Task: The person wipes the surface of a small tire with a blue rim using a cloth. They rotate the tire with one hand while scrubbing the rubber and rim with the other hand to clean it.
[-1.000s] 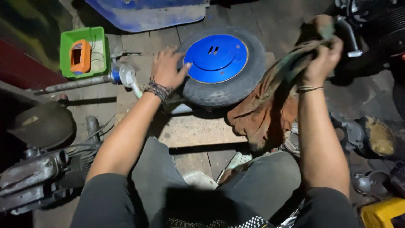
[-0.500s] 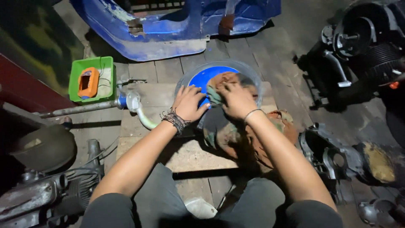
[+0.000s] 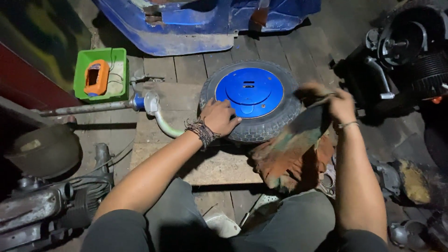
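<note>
A small black tyre [image 3: 275, 128] with a blue disc hub [image 3: 249, 92] lies flat on the wooden floor. My left hand [image 3: 218, 116], with a braided band at the wrist, rests fingers spread on the tyre's near left edge. My right hand [image 3: 339, 105] is raised just right of the tyre, gripping the top of a dirty brown and green rag [image 3: 294, 154] that hangs down toward my lap.
A green tray [image 3: 120, 73] holding an orange device sits at the far left. A metal pipe with a pale hose [image 3: 161, 122] lies beside the tyre. Blue bodywork [image 3: 200, 25] spans the back. Engine parts [image 3: 401, 51] crowd the right, more machinery [image 3: 42, 205] the near left.
My right hand has lifted the rag off the blue hub and swung it to the right of the tyre. My left hand has slid from the hub to the tyre's near edge.
</note>
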